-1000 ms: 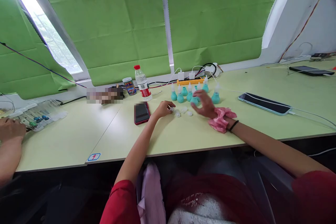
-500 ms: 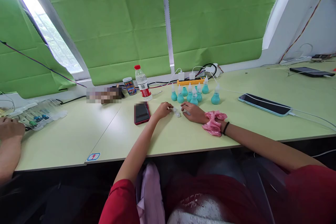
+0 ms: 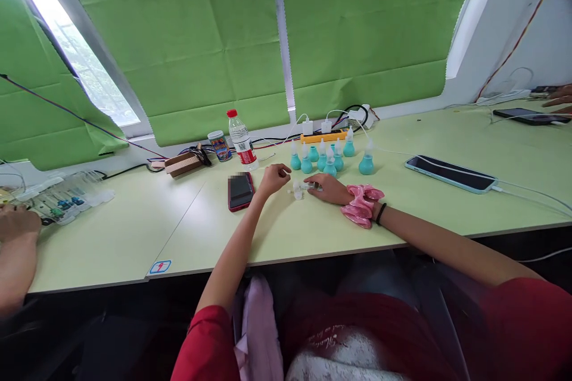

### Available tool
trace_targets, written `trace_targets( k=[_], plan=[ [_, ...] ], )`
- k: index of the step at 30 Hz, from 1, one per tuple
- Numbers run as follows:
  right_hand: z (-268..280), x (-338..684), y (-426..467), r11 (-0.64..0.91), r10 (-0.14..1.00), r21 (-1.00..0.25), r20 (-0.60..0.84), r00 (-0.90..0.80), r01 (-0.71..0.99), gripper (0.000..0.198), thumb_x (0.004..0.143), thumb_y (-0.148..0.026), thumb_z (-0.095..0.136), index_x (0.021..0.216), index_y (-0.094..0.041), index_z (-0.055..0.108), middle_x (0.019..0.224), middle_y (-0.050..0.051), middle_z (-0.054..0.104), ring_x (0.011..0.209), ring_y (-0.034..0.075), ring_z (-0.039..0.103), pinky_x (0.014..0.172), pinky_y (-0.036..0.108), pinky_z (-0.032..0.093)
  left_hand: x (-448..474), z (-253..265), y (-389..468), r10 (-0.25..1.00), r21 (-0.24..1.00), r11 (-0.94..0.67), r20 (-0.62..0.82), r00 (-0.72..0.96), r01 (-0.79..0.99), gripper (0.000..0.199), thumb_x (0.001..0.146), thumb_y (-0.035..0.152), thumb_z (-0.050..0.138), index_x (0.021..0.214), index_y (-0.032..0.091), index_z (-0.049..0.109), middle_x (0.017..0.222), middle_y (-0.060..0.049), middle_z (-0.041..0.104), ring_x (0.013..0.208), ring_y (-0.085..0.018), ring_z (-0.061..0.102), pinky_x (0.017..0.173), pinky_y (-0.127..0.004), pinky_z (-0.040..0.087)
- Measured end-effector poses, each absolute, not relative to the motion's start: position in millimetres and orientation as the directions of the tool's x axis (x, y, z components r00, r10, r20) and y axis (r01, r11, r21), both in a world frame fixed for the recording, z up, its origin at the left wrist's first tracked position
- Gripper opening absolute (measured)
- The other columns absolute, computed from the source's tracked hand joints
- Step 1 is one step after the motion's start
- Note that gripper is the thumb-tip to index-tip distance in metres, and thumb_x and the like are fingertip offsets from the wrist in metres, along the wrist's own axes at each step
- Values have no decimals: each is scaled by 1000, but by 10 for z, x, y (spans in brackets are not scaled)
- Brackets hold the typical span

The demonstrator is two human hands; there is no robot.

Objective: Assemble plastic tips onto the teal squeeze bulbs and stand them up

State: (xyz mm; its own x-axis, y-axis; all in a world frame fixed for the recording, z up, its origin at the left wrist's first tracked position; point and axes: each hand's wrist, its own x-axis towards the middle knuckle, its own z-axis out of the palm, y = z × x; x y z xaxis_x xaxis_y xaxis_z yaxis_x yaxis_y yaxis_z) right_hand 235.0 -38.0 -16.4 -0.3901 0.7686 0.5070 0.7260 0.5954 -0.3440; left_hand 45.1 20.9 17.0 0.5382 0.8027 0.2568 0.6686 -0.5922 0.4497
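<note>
My right hand point(image 3: 328, 187), with a pink scrunchie point(image 3: 361, 205) and a black band at the wrist, rests on the table with its fingertips on a small clear plastic piece point(image 3: 314, 186). Just left of it lie more small clear plastic parts point(image 3: 298, 191). My left hand point(image 3: 274, 180) hovers beside these parts, fingers loosely curled and a little apart, and nothing shows in it. Behind my hands stand several turquoise squeeze bulbs point(image 3: 366, 164), most with clear pointed nozzles. One bulb point(image 3: 313, 153) has no nozzle.
A red-cased phone point(image 3: 241, 191) lies left of my left hand; a charging phone point(image 3: 451, 174) lies right. A water bottle point(image 3: 243, 141), a can point(image 3: 220, 146), an open brown box point(image 3: 183, 163) and a yellow power strip point(image 3: 324, 136) line the back. Another person's hand point(image 3: 18, 223) is at far left.
My left hand has drawn back from the clear parts, its fingers off them. My right hand has shifted slightly left. Another person's hand has appeared at the far right edge.
</note>
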Motion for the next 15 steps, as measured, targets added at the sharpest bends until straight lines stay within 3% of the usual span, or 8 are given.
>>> trace_targets(
  k=[5, 10, 15],
  plan=[
    [-142, 2364, -402, 563, 784, -368, 521, -338, 740, 35, 77, -22, 49, 111, -15, 51, 74, 5, 62, 63, 16, 55, 61, 28, 42, 492, 159, 181, 757, 530, -636, 286, 587, 562, 20, 83, 27, 49, 92, 10, 55, 87, -4, 59, 73, -12, 57, 65, -30, 49],
    [-130, 2359, -406, 591, 766, -355, 527, -367, 724, 22, 81, -22, 44, 94, -19, 62, 74, 4, 61, 65, 15, 54, 64, 26, 40, 561, 173, 111, 726, 586, -667, 370, 580, 460, 18, 82, 26, 50, 88, 10, 56, 83, -3, 60, 72, -12, 58, 65, -29, 50],
    [-153, 2370, -390, 607, 760, -363, 525, -383, 707, 22, 71, -24, 56, 91, -19, 64, 72, 3, 60, 65, 14, 53, 64, 26, 41, 635, 167, 5, 714, 596, -681, 411, 567, 425, 12, 72, 21, 60, 76, 9, 62, 69, -3, 63, 64, -12, 58, 59, -24, 48]
  ],
)
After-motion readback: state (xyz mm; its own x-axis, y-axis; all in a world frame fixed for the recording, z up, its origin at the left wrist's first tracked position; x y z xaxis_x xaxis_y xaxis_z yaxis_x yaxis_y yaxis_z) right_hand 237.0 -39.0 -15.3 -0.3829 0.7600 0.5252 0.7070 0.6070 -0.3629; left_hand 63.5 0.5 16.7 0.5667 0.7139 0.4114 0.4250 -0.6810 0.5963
